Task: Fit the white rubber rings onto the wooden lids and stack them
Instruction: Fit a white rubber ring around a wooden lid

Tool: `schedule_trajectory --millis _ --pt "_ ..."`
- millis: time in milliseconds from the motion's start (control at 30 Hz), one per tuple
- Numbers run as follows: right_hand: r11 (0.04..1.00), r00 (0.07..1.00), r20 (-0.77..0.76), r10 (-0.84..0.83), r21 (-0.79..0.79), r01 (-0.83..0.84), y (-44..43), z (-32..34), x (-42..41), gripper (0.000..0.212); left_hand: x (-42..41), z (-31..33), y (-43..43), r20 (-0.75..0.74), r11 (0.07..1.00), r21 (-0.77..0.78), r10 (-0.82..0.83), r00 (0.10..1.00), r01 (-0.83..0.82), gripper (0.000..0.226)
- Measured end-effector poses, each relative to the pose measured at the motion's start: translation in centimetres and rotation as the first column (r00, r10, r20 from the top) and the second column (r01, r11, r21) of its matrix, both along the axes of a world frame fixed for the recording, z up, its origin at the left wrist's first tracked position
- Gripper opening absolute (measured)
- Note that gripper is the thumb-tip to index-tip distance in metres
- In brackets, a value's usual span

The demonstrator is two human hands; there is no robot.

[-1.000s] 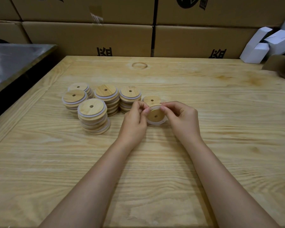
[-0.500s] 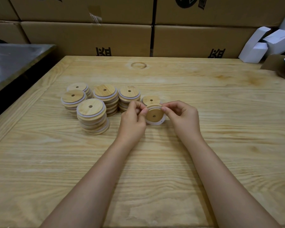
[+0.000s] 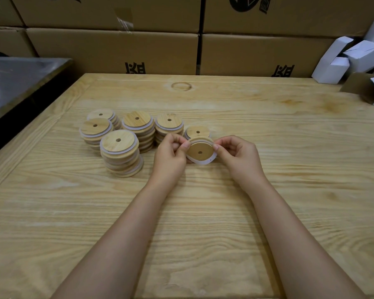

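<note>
A round wooden lid [image 3: 200,151] with a centre hole is held tilted toward me just above the table. A white rubber ring [image 3: 201,162] hangs loose round its lower edge. My left hand [image 3: 171,156] pinches the lid's left rim and my right hand [image 3: 238,157] pinches its right rim. Behind the lid stands a short stack of lids [image 3: 197,132]. Left of it stand several taller stacks of ringed lids, the nearest stack [image 3: 121,153] leaning a little.
The wooden table [image 3: 289,190] runs wide to the right and toward me. Brown cartons [image 3: 112,48] line the back. White folded boxes [image 3: 349,59] lie at the far right corner. A dark metal surface [image 3: 15,83] borders the table's left.
The lid and both hands have stayed in nearly the same spot. The fingers have shifted slightly round the rim, working the white ring.
</note>
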State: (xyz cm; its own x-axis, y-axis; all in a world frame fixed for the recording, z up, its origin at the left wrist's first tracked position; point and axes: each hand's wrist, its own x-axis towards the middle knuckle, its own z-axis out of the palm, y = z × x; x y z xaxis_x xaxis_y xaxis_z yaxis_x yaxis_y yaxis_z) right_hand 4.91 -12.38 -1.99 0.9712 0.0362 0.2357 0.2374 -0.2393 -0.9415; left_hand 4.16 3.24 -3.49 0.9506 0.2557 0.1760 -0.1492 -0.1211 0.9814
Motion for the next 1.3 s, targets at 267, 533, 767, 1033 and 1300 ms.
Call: schedule_trajectory --millis 267,533,767,1033,1300 --pt "1.0 1.0 0.004 0.004 0.02 -0.004 0.1 -0.1 0.0 0.015 -0.2 0.3 0.3 -0.006 0.985 -0.156 -0.078 0.997 0.076 0.016" --pt "0.996 0.999 0.041 -0.007 0.092 0.003 0.3 0.2 0.1 0.02 -0.4 0.2 -0.2 0.036 0.989 -0.114 -0.087 0.996 0.091 0.024" --pt "0.995 0.999 -0.017 -0.037 0.093 0.038 0.9 -0.1 0.2 0.016 -0.5 0.8 0.2 0.021 0.972 -0.22 -0.084 0.996 0.086 0.02" --pt "0.936 0.993 -0.118 0.029 0.353 0.014 1.1 0.5 0.2 0.011 -0.5 0.9 0.2 0.006 0.928 -0.37 -0.051 0.999 0.049 0.01" --pt "0.931 0.989 -0.132 0.063 0.364 -0.01 1.3 0.8 0.3 0.009 -0.6 1.1 0.3 -0.004 0.929 -0.362 -0.09 0.996 0.083 0.007"
